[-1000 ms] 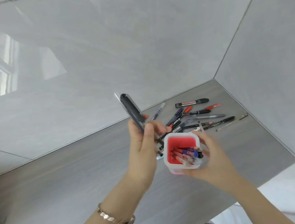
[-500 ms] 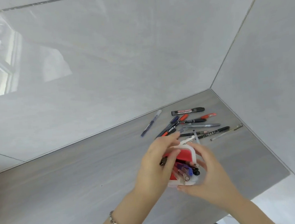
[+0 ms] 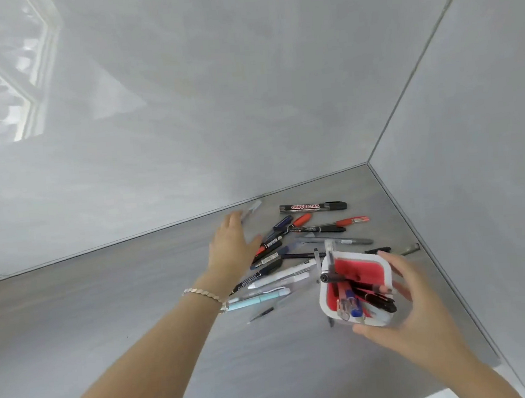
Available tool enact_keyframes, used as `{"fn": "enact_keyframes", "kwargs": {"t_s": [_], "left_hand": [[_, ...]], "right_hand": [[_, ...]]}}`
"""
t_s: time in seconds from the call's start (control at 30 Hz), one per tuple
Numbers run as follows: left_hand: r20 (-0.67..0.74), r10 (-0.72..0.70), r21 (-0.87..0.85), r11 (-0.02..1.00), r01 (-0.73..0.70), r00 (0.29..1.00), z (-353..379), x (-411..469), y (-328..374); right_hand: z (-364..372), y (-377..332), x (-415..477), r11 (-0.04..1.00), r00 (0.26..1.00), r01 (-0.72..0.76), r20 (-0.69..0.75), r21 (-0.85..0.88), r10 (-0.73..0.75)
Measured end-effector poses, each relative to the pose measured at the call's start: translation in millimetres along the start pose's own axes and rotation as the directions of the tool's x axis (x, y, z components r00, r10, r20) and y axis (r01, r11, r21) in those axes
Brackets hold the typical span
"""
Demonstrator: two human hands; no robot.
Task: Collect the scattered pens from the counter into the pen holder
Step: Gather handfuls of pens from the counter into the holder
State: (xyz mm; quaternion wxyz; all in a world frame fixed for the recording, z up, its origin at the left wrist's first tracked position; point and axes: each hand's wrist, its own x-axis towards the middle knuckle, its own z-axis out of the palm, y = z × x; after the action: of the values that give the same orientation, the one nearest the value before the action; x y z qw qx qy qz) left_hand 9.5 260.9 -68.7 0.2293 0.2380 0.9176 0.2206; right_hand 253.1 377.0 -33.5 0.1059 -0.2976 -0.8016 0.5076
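Right hand [image 3: 423, 305] clamped on the holder [image 3: 354, 289], left hand [image 3: 232, 249] spread apart over pens [image 3: 291, 247] on bench [image 3: 105, 307]

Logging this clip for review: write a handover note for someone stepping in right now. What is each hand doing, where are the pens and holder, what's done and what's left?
Left hand: open, empty, reaching over the pile toward a clear pen by the wall.
Right hand: gripping the pen holder.
Done: several pens stand in the holder.
Left: many pens on the counter, including the whiteboard marker and a light blue pen.
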Motion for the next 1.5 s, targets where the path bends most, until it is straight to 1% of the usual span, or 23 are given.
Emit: {"fn": "enact_keyframes", "kwargs": {"t_s": [0.03,0.1,0.3,0.4,0.47,0.53,0.67,0.73,0.77,0.87,0.93,1.0,1.03,1.07,1.1,1.13,1.17,1.2,1.23,1.27,1.33,1.43,1.5], "left_hand": [[0.017,-0.059,0.07,0.996,0.057,0.998,4,12,-5],[0.055,-0.103,0.174,0.98,0.092,0.993,10,27,-8],[0.149,0.01,0.312,0.948,-0.057,0.989,18,40,-3],[0.122,0.066,0.275,0.956,-0.097,0.99,21,37,-5],[0.166,0.076,0.288,0.95,-0.122,0.983,21,35,-5],[0.22,0.082,0.35,0.923,-0.157,0.972,22,35,-4],[0.226,0.071,0.464,0.869,-0.172,0.972,30,33,-7],[0.196,0.067,0.491,0.857,-0.157,0.978,32,28,-13],[0.172,0.056,0.445,0.886,-0.129,0.983,31,25,-18],[0.135,0.003,0.197,0.98,-0.03,0.991,16,13,-29],[0.152,-0.008,0.068,0.998,-0.003,0.988,2,3,-37],[0.138,-0.009,-0.168,0.985,0.033,0.99,-12,-18,-39],[0.105,0.009,-0.328,0.944,0.027,0.994,-19,-34,-34],[0.047,0.032,-0.494,0.87,-0.004,0.998,-26,-52,-27],[-0.02,0.042,-0.652,0.757,-0.044,0.999,-33,-71,-17],[-0.08,0.051,-0.789,0.607,-0.094,0.996,-40,-89,-6],[-0.129,0.065,-0.879,0.454,-0.144,0.99,-45,-103,4],[-0.175,0.086,-0.927,0.32,-0.194,0.981,-49,-116,14],[-0.22,0.111,-0.944,0.224,-0.24,0.969,-50,-126,23],[-0.259,0.139,-0.944,0.173,-0.281,0.956,-47,-134,30],[-0.29,0.183,-0.932,0.169,-0.321,0.939,-35,-145,41],[-0.23,0.215,-0.938,0.211,-0.275,0.949,-13,-152,45],[-0.222,0.209,-0.926,0.261,-0.273,0.953,-8,-153,41]], "right_hand": [[-4,3,5,1.0,1.0,-0.007,-0.012,0.001,0.007],[-7,3,14,1.0,1.0,-0.001,-0.03,0.016,0.002],[-2,-2,30,0.996,0.996,0.025,-0.086,0.085,-0.018],[5,3,32,0.997,0.996,0.042,-0.083,0.063,-0.036],[8,6,32,0.997,0.995,0.053,-0.085,0.053,-0.048],[11,8,31,0.997,0.995,0.06,-0.088,0.04,-0.056],[15,5,25,0.998,0.993,0.05,-0.11,0.037,-0.046],[15,3,22,0.998,0.992,0.056,-0.118,0.027,-0.053],[15,2,20,0.998,0.991,0.059,-0.119,0.022,-0.056],[14,1,13,0.998,0.993,0.054,-0.107,0.023,-0.051],[15,0,9,0.999,0.995,0.049,-0.087,0.015,-0.047],[17,-3,6,0.998,0.996,0.057,-0.071,0.014,-0.056],[19,-5,4,0.998,0.996,0.065,-0.063,0.019,-0.064],[21,-7,2,0.997,0.996,0.068,-0.055,0.027,-0.066],[24,-9,0,0.997,0.997,0.067,-0.046,0.034,-0.065],[27,-12,-1,0.997,0.997,0.065,-0.038,0.04,-0.063],[31,-14,-3,0.997,0.998,0.065,-0.029,0.042,-0.064],[36,-15,-5,0.997,0.997,0.07,-0.016,0.043,-0.069],[41,-17,-7,0.996,0.997,0.077,0.0,0.045,-0.077],[45,-18,-9,0.995,0.996,0.082,0.016,0.054,-0.083],[54,-19,-13,0.993,0.996,0.073,0.039,0.091,-0.077],[62,-18,-17,0.993,0.997,0.063,0.041,0.101,-0.068],[63,-17,-20,0.994,0.997,0.076,0.011,0.083,-0.077]]}}
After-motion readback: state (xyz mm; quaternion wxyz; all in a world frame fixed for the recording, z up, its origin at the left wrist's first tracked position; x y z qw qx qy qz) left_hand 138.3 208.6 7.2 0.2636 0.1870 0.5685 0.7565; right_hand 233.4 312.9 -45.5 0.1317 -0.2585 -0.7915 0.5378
